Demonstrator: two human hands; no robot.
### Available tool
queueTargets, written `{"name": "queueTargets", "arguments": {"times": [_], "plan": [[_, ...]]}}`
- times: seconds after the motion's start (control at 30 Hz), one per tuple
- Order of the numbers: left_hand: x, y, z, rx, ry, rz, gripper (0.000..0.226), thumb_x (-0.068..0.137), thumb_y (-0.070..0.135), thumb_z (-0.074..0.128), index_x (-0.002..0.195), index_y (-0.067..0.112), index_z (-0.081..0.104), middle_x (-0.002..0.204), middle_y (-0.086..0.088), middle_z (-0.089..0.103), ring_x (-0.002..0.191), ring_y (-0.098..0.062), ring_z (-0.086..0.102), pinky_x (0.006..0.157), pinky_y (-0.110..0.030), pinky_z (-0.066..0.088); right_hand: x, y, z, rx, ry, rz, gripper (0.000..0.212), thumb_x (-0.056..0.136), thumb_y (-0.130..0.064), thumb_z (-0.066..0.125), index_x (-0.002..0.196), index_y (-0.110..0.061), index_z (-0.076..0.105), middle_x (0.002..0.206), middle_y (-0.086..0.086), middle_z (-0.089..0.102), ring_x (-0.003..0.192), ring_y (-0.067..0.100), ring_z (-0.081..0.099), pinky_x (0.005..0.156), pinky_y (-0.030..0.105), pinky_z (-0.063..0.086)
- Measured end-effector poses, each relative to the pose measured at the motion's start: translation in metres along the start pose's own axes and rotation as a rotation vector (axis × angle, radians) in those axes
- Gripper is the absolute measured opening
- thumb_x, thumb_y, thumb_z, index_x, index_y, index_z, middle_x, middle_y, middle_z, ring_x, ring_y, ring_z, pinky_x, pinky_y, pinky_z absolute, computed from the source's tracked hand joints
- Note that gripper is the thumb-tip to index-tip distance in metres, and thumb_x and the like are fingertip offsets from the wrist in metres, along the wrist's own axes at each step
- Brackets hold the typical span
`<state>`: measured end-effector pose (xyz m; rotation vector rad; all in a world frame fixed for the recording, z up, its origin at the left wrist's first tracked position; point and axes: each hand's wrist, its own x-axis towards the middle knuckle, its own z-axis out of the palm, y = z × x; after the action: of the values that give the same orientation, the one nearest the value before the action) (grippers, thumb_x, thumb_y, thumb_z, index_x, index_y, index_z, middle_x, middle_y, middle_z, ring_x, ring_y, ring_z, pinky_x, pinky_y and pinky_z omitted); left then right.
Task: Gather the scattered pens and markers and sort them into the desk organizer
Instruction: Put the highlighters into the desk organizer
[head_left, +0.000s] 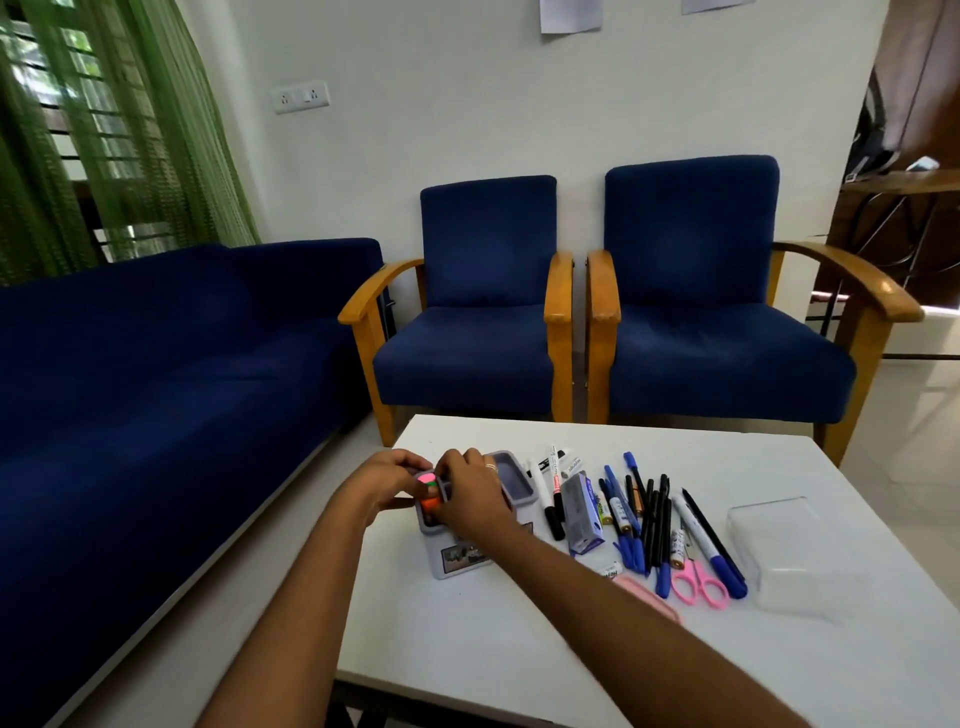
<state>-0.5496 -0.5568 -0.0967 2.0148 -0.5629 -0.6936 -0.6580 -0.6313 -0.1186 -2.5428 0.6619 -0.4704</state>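
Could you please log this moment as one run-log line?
left hand: holds organizer | right hand: pushing highlighters in | pens: loose on table

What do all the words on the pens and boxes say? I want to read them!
No words here are sharp enough to read.
White markers: black print, too blurred.
Small grey and blue box: print on its side, too blurred.
Desk organizer: a picture label on its front, too small.
Eraser by the right forearm: dark letters, partly hidden and blurred.
Papers on the wall: nothing legible.
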Motion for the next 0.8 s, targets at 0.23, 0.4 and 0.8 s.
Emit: {"name": "queueTargets", "arguments": {"times": [0.23,0.4,0.8], "plan": [[-0.005,-0.009,-0.02,-0.016,0.08,-0.044,0.038,0.081,-0.015,0.058,0.109,0.01,0.065,0.121,-0.011,0.059,0.109,-0.027,0.055,0.086,-0.037,0.051,-0.007,-0.025,0.011,-0.015,0.097,-0.08,0.043,0.096,-0.034,0.048,0.132,-0.011,0.042,0.134,0.011,0.046,0.124,0.024,0.042,0.107,0.032,0.036],[-0.006,-0.003,-0.023,-0.019,0.026,-0.066,0.032,0.083,-0.012,0.06,0.106,0.009,0.062,0.116,-0.011,0.058,0.105,-0.024,0.054,0.076,-0.034,0.051,-0.002,0.001,-0.014,0.202,0.44,-0.083,0.022,0.095,-0.024,0.048,0.113,-0.014,0.055,0.116,0.003,0.055,0.108,0.014,0.048,0.093,0.028,0.044],[-0.004,0.004,-0.019,0.058,0.016,-0.064,0.028,0.082,-0.013,0.061,0.101,0.007,0.059,0.111,-0.013,0.058,0.103,-0.027,0.055,0.078,-0.037,0.053,0.017,0.143,-0.066,0.071,0.314,0.474,0.022,0.087,-0.002,0.051,0.107,-0.005,0.06,0.113,0.014,0.061,0.108,0.03,0.053,0.088,0.037,0.047]]}}
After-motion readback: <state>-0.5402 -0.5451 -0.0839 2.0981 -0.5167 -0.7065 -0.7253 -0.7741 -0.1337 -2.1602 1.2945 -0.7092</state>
